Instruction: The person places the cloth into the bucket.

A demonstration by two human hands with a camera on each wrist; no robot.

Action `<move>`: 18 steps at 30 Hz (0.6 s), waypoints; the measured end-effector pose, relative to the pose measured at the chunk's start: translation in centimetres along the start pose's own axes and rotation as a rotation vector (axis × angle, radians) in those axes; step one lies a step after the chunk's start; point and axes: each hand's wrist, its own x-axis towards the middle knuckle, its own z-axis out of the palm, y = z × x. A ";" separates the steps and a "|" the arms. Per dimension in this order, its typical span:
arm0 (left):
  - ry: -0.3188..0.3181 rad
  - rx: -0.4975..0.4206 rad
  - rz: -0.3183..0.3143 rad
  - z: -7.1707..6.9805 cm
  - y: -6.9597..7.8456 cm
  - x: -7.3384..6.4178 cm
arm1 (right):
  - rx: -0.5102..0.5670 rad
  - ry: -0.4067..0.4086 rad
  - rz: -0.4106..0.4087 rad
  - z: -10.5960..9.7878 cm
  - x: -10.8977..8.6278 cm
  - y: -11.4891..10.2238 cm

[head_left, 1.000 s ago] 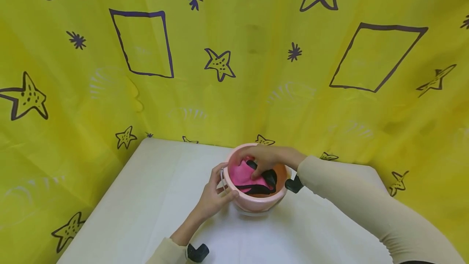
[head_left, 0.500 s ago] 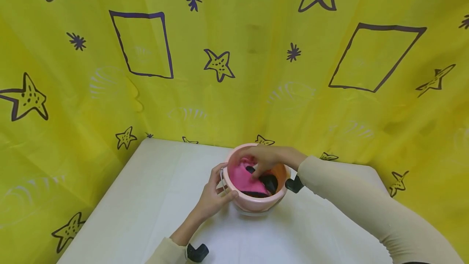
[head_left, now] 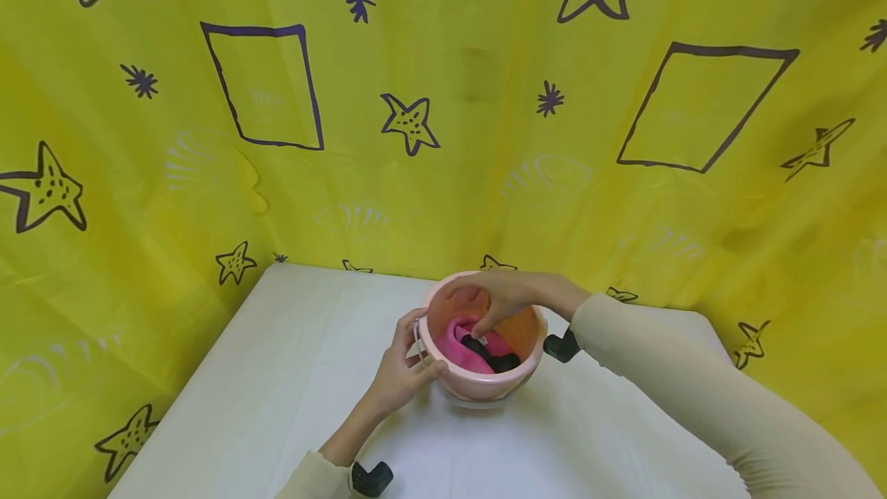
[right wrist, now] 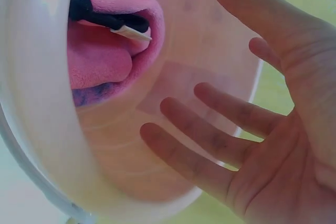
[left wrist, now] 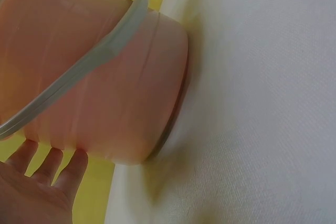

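A pale pink bucket (head_left: 478, 385) stands on the white table. My left hand (head_left: 402, 380) holds its left side, thumb at the rim, fingertips against the outer wall; those fingers (left wrist: 71, 177) show below the bucket wall in the left wrist view. Down in the bucket lies a bundled fuzzy pink cloth (head_left: 453, 349) with a black strap (head_left: 492, 356) and a small white tag (right wrist: 131, 33). My right hand (head_left: 509, 295) reaches over the far rim into the bucket. In the right wrist view its fingers are spread, apart from the cloth, with nothing between them.
The bucket's pale grey handle (left wrist: 100, 51) hangs down along its outside. A yellow curtain (head_left: 471, 199) with dark star drawings surrounds the white table (head_left: 333, 329) at the back and sides. Black bands (head_left: 372, 478) sit at both wrists.
The pink cloth has sunk deeper into the bucket and folded over, its black strap now on top. My right hand has let it go and opened. The left hand stays put.
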 end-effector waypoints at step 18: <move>0.012 -0.011 -0.043 0.2 0.2 0.0 | 0.064 0.243 -0.016 -1.2 -3.6 0.7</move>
